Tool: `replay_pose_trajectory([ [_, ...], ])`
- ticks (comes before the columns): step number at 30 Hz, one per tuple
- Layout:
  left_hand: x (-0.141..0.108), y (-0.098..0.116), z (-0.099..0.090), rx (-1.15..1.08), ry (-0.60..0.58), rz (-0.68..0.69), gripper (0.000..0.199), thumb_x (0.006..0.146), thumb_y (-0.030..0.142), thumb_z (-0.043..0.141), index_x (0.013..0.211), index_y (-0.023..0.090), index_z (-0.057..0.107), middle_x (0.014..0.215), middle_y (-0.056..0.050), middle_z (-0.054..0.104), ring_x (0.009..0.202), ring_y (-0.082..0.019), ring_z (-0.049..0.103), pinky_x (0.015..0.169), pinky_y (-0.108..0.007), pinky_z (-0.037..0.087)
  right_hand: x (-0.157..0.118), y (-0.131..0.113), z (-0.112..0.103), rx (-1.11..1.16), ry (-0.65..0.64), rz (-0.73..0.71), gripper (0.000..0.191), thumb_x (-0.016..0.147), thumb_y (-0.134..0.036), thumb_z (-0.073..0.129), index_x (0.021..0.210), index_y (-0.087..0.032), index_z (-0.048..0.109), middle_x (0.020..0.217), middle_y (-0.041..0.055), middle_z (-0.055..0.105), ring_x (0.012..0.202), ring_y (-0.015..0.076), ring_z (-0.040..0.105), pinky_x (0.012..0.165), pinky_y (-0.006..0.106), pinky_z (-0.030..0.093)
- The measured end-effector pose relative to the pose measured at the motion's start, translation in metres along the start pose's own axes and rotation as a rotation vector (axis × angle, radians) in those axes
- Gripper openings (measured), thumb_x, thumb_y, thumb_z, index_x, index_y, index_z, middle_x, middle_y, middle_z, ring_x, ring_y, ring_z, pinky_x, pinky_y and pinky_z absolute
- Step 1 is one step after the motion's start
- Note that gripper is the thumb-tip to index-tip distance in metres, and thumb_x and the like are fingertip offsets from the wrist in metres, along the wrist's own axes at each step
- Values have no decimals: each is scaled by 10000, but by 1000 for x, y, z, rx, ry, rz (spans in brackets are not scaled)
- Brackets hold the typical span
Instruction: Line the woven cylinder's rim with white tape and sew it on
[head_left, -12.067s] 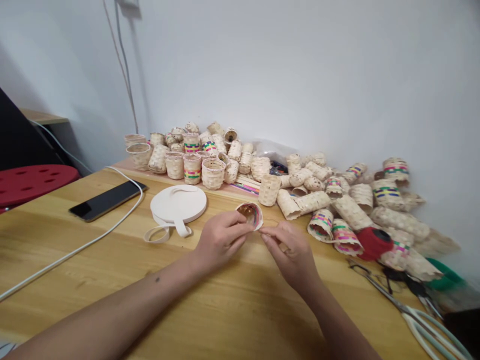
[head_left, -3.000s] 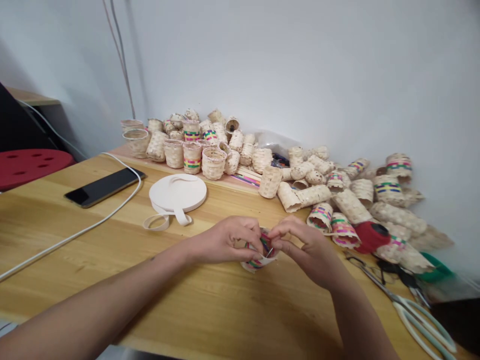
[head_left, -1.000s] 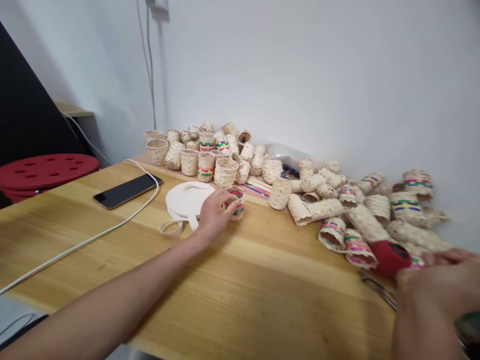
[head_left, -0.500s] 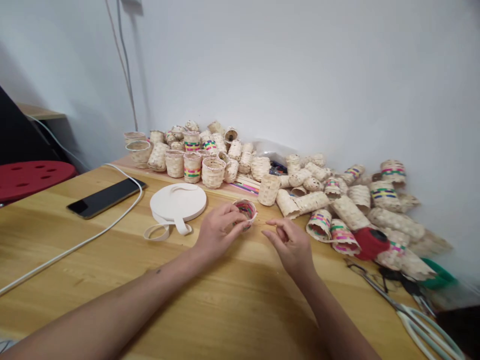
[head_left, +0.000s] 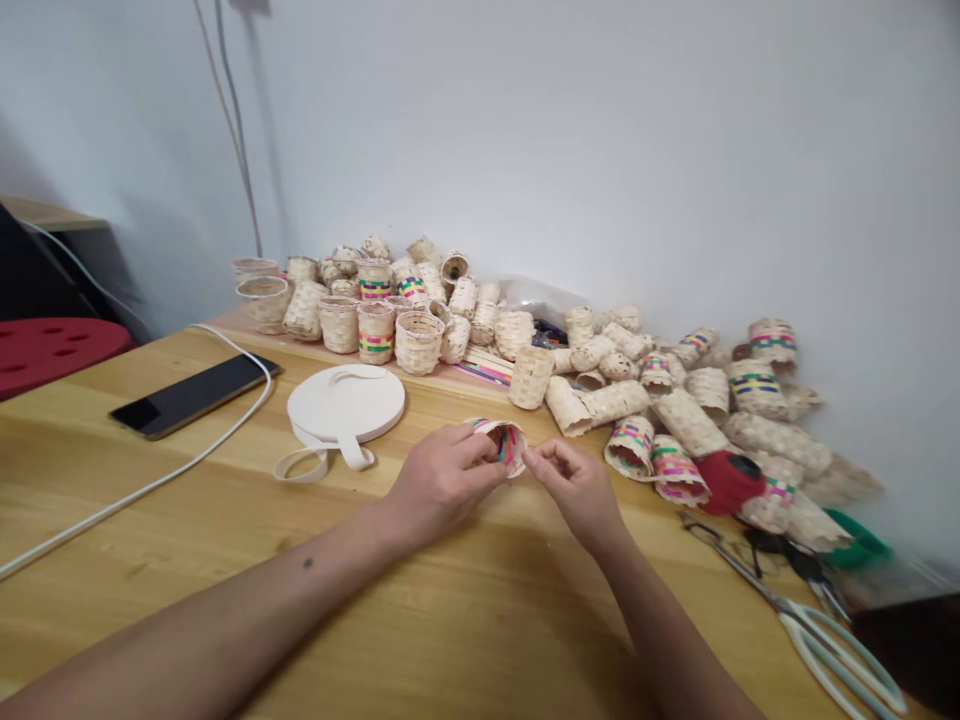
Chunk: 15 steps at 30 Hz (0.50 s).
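My left hand is closed around a small woven basket with coloured strips, tilted so that its mouth turns toward the right. Thumb and fingers grip its wall and hide much of it. At the basket's right rim, my right hand is pinched shut. Whatever thin thing sits between those fingertips is too small to make out. Just behind the basket stands a plain woven basket. Left of my left hand lies a white roll of flat tape, with a loose end curling over the table.
Several woven baskets crowd the table's back by the wall, and more lie piled at right. A phone and white cable are at left. Large scissors rest at right beside a red-and-black object.
My right hand has come in from the right to the basket's rim. The basket has tilted, its mouth now turned more to the right. The view has shifted slightly.
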<state>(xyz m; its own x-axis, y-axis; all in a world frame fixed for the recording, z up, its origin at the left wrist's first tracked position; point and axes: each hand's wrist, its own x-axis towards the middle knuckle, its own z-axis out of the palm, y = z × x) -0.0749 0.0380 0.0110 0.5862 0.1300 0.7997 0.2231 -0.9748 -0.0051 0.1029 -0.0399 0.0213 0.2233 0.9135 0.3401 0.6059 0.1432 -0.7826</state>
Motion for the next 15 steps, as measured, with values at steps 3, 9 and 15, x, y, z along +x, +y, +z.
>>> replay_pose_trajectory([
  [3, -1, -1, 1, 11, -23, -10, 188, 921, 197, 500, 880, 210, 683, 774, -21, 598, 720, -128, 490, 645, -262, 351, -1, -2, -1, -25, 25, -14, 319, 831, -437, 553, 671, -164, 593, 530, -52, 394, 496, 92, 341, 470, 213, 263],
  [9, 1, -1, -1, 33, -54, -18, 246, 941, 233, 467, 839, 203, 688, 752, -25, 587, 695, -130, 474, 626, -262, 328, -3, -9, -6, -70, 105, -56, 285, 854, -405, 522, 691, -175, 567, 522, -59, 373, 483, 95, 334, 463, 218, 255],
  [15, 3, 4, -1, 9, -91, 5, 270, 942, 224, 456, 778, 192, 667, 727, -22, 578, 649, -124, 452, 580, -255, 288, -9, -13, -4, -146, 116, -234, 225, 893, -326, 513, 742, -182, 596, 574, -39, 495, 503, 104, 413, 500, 221, 325],
])
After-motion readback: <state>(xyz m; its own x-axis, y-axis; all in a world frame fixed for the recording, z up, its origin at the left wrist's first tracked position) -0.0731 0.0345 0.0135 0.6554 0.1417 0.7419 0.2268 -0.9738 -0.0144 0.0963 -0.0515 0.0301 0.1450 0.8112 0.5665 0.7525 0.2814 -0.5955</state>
